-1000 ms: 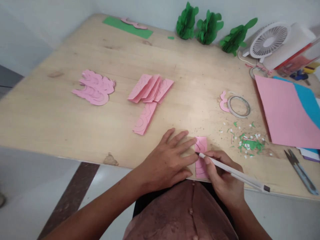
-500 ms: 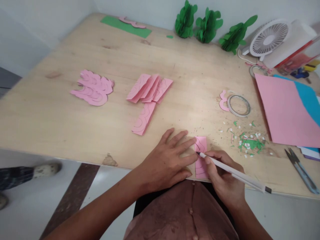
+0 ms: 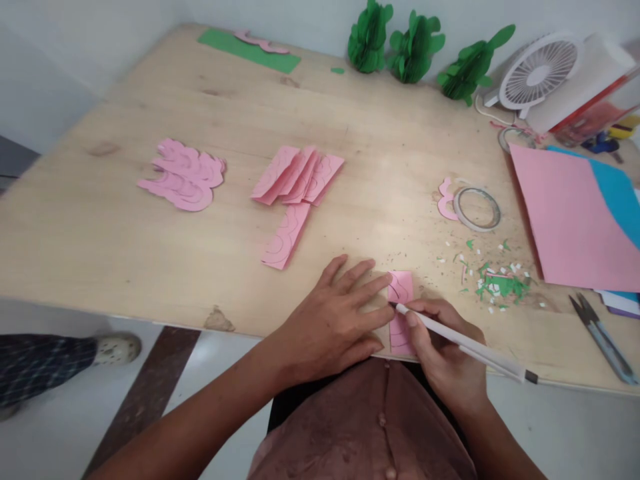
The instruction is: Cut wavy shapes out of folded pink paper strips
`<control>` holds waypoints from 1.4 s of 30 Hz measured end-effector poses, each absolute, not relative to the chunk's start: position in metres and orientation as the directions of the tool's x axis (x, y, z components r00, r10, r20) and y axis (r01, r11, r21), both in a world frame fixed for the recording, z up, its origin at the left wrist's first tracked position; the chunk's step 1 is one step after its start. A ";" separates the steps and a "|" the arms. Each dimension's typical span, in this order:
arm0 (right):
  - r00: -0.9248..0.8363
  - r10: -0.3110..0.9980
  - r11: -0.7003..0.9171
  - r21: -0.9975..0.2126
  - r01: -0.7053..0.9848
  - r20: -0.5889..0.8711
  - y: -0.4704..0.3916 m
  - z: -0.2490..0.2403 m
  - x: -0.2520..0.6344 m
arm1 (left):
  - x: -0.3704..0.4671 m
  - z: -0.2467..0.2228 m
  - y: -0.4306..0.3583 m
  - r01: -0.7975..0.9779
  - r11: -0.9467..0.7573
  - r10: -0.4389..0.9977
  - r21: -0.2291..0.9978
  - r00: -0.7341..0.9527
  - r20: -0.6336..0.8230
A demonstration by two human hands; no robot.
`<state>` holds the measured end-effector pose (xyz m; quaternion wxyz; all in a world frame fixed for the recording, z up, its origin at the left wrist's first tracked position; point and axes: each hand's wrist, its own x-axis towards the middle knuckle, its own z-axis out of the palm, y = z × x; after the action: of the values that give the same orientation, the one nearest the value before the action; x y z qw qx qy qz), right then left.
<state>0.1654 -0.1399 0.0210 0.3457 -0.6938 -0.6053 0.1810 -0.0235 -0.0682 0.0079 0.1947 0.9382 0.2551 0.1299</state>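
My left hand (image 3: 343,313) lies flat with its fingers spread, the fingertips touching the left edge of a pink paper strip (image 3: 401,330) at the table's front edge. Curved lines are drawn on this strip. Between the fingers of my right hand (image 3: 443,343) is a white pen (image 3: 465,341), its dark tip at the strip's left side. Farther off sit several folded pink strips (image 3: 320,177) with drawn curves, one of them (image 3: 287,237) pointing toward me. A pile of cut scalloped pink paper pieces (image 3: 187,175) rests to their left.
To the right lie a tape roll (image 3: 477,209), green and white paper scraps (image 3: 503,285), thread snips (image 3: 603,339) and pink sheets (image 3: 575,220). Green paper plants (image 3: 417,47) and a white fan (image 3: 540,72) stand at the back. Another person's foot (image 3: 117,349) shows at lower left.
The pen tip has shifted slightly left along the strip, with my right hand following. My left hand stays put. The other person's foot has moved right.
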 end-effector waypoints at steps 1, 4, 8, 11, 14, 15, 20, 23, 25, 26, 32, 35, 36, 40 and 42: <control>0.202 0.964 -0.024 -0.703 0.711 0.170 -0.140 0.021 0.165 | -0.023 0.008 -0.068 0.428 -0.794 0.529 0.431 0.836 0.145; 0.235 0.956 -0.036 -0.726 0.687 0.176 -0.138 0.023 0.165 | -0.024 0.007 -0.069 0.426 -0.796 0.527 0.430 0.837 0.145; 0.276 0.945 -0.060 -0.734 0.677 0.177 -0.138 0.024 0.166 | -0.024 0.006 -0.069 0.427 -0.795 0.528 0.432 0.837 0.144; 0.270 0.946 -0.062 -0.723 0.688 0.176 -0.139 0.023 0.166 | -0.024 0.007 -0.068 0.425 -0.792 0.528 0.438 0.837 0.143; 0.251 0.952 -0.055 -0.712 0.700 0.173 -0.140 0.021 0.166 | -0.024 0.007 -0.068 0.424 -0.791 0.528 0.441 0.837 0.142; 0.243 0.955 -0.052 -0.710 0.703 0.170 -0.140 0.021 0.166 | -0.023 0.008 -0.068 0.424 -0.791 0.529 0.440 0.837 0.143; 0.220 0.961 -0.037 -0.705 0.708 0.170 -0.138 0.021 0.166 | -0.023 0.008 -0.068 0.426 -0.796 0.528 0.431 0.836 0.148; 0.210 0.962 -0.026 -0.704 0.709 0.176 -0.138 0.022 0.166 | -0.023 0.008 -0.068 0.422 -0.799 0.524 0.429 0.838 0.152; 0.209 0.962 -0.025 -0.707 0.707 0.174 -0.138 0.021 0.166 | -0.023 0.007 -0.068 0.420 -0.800 0.523 0.428 0.838 0.155; 0.210 0.963 -0.028 -0.709 0.705 0.170 -0.138 0.021 0.166 | -0.023 0.007 -0.068 0.420 -0.800 0.524 0.428 0.837 0.156; 0.231 0.961 -0.056 -0.716 0.696 0.149 -0.139 0.021 0.166 | -0.024 0.007 -0.068 0.421 -0.794 0.525 0.438 0.838 0.149; 0.230 0.962 -0.055 -0.718 0.694 0.148 -0.140 0.020 0.167 | -0.023 0.007 -0.068 0.425 -0.792 0.530 0.437 0.835 0.148; 0.231 0.962 -0.056 -0.719 0.692 0.148 -0.140 0.020 0.167 | -0.023 0.008 -0.068 0.426 -0.793 0.530 0.436 0.835 0.148; 0.232 0.961 -0.054 -0.716 0.696 0.153 -0.141 0.020 0.166 | -0.023 0.008 -0.068 0.422 -0.796 0.526 0.433 0.837 0.152; 0.228 0.959 -0.043 -0.709 0.704 0.168 -0.141 0.020 0.166 | -0.023 0.008 -0.068 0.422 -0.797 0.526 0.431 0.836 0.155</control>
<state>0.1664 -0.1412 0.0196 0.3536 -0.6994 -0.5944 0.1804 -0.0233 -0.0680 0.0075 0.1936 0.9384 0.2526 0.1346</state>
